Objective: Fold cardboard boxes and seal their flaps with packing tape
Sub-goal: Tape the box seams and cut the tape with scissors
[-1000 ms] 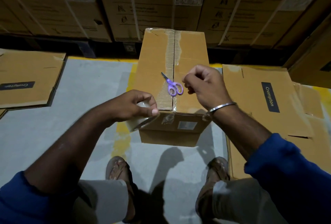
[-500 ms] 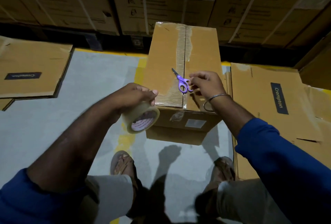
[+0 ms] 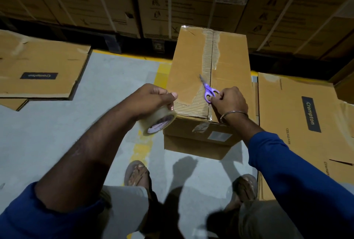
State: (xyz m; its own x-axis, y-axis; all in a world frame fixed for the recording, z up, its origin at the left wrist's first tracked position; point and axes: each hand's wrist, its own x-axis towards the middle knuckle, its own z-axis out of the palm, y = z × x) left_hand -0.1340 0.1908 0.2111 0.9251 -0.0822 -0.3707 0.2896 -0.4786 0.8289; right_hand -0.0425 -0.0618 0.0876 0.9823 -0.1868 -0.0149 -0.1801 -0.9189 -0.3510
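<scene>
Left hand grips a roll of clear packing tape just beside the near left corner of the closed cardboard box standing on the floor, while the right hand curls its fingers around the purple scissors lying on the box's top seam.
</scene>
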